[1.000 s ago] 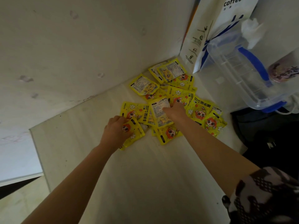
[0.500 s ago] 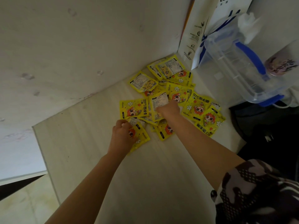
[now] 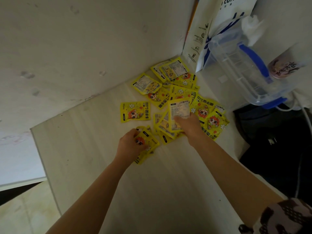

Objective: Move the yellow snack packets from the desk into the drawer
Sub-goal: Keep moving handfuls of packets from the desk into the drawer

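Note:
Several yellow snack packets [image 3: 179, 85] lie heaped on the pale desk [image 3: 118, 174], toward its far corner by the wall. One packet [image 3: 135, 111] lies apart at the left of the heap. My left hand [image 3: 130, 145] grips a small bunch of packets [image 3: 146, 146] at the heap's near edge. My right hand [image 3: 189, 126] pinches a fanned stack of packets [image 3: 177, 112], backs up, over the heap's middle. No drawer is in view.
A white wall [image 3: 76, 48] runs along the desk's left and far side. A white coffee bag [image 3: 207, 29] and a clear plastic box with blue handle [image 3: 243, 65] stand at the back right. A dark bag [image 3: 273, 141] sits right of the desk. Floor [image 3: 20, 213] shows lower left.
Both hands have drawn back toward me with packets gathered in them. The right hand's stack has grown and lifted. One packet now lies alone at the heap's left.

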The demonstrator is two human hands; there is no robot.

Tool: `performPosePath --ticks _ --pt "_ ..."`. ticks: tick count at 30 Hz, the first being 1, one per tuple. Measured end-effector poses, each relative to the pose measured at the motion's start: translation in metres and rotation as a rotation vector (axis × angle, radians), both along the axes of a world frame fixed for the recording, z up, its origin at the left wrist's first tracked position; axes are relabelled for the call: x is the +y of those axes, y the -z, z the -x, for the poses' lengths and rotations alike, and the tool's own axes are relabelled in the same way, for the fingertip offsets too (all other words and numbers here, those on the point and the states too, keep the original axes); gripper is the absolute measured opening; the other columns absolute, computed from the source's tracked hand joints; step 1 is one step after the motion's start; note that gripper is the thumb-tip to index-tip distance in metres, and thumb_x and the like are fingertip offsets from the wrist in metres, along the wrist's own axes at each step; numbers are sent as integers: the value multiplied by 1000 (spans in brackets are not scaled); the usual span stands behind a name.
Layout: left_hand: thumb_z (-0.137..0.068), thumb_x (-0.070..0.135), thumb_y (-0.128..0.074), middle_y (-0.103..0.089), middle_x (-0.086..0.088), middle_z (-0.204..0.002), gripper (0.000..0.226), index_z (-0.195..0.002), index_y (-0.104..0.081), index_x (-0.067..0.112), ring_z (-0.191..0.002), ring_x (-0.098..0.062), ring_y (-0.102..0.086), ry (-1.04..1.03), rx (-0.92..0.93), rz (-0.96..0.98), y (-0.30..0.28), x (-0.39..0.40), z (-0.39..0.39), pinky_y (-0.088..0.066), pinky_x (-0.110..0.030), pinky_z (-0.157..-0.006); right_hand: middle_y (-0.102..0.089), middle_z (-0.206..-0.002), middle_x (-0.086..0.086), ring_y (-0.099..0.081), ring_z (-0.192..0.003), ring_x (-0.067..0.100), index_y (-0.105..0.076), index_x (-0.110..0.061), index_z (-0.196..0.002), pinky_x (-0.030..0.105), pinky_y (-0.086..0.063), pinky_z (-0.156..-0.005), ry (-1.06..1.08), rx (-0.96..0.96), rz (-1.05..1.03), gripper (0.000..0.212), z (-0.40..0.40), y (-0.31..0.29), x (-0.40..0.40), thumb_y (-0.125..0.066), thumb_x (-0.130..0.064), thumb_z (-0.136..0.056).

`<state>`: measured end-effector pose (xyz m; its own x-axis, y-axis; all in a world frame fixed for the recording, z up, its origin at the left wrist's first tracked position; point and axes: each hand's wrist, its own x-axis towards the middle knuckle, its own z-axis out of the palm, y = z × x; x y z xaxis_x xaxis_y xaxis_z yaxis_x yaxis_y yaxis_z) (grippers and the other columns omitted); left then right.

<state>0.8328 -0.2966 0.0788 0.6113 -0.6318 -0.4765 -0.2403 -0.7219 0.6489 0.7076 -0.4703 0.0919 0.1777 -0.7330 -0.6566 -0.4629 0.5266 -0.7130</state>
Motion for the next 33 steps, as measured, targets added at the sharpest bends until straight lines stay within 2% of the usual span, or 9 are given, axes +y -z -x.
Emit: performPosePath --ticks 4,8,12,15,18,21,24,29,33 --pt "-68 16 -84 -62 0 -88 38 -93 -55 21 -77 -23 -64 -37 74 72 -5 3 -6 -58 -40 -62 -63 -112 7 -64 -92 21 -52 -10 -120 36 -56 -74 -55 25 35 42 26 -7 4 -71 -13 -82" --pt "-71 13 -81 -57 8 -81 40 -92 -48 24 -69 -14 -57 -50 20 129 -12 -4 -26 -48 -24 -54 -62 -108 4 -62 -84 18 -52 -9 -119 24 -47 -54 -271 79 144 43 47 -11 8 -72 -13 -82" --pt "-71 14 -80 -55 7 -75 49 -104 -47 27 -67 -20 -54 -41 -47 147 -18 -21 -52 -55 -42 -64 -61 -87 -1 -59 -80 19 -62 -11 -107 23 -43 -56 -622 238 299 27 53 -13 2 -70 -12 -81" --pt "-73 13 -77 -65 -5 -93 55 -119 -50 24 -86 -24 -59 41 -126 113 -24 -40 -68 -45 -31 -70 -58 -90 3 -57 -87 23 -65 -11 -105 28 -42 -66 -902 332 439 25 45 -17 -4 -69 -15 -81" --pt "-74 15 -77 -61 -8 -120 63 -129 -48 25 -104 -28 -59 117 -162 57 -24 -60 -81 -46 -32 -80 -54 -116 10 -51 -109 26 -65 -12 -111 35 -37 -89 -1165 431 589 30 30 -17 -10 -66 -22 -83" --pt "-77 20 -76 -60 -12 -124 64 -134 -47 19 -112 -33 -56 192 -225 -61 -20 -75 -88 -43 -35 -84 -39 -142 2 -34 -131 33 -61 -20 -119 44 -33 -102 -1367 544 726 40 13 -14 -16 -68 -31 -81" --pt "-80 22 -73 -60 -16 -122 57 -130 -49 12 -111 -37 -55 214 -252 -147 -17 -83 -92 -44 -39 -85 -38 -142 3 -28 -133 35 -57 -19 -127 46 -34 -102 -1432 638 696 47 1 -15 -17 -68 -26 -82" --pt "-82 24 -72 -58 -16 -122 56 -130 -46 10 -104 -37 -59 180 -217 -166 -16 -82 -87 -48 -39 -83 -43 -125 12 -37 -123 31 -55 -19 -128 46 -34 -98 -1441 654 680 49 -3 -14 -18 -69 -26 -81" --pt "-83 29 -71 -61 -13 -112 45 -117 -50 8 -94 -32 -58 147 -193 -169 -15 -71 -76 -40 -34 -70 -41 -117 11 -53 -93 27 -56 -14 -120 40 -46 -82 -1389 570 586 40 2 -18 -18 -67 -22 -83"
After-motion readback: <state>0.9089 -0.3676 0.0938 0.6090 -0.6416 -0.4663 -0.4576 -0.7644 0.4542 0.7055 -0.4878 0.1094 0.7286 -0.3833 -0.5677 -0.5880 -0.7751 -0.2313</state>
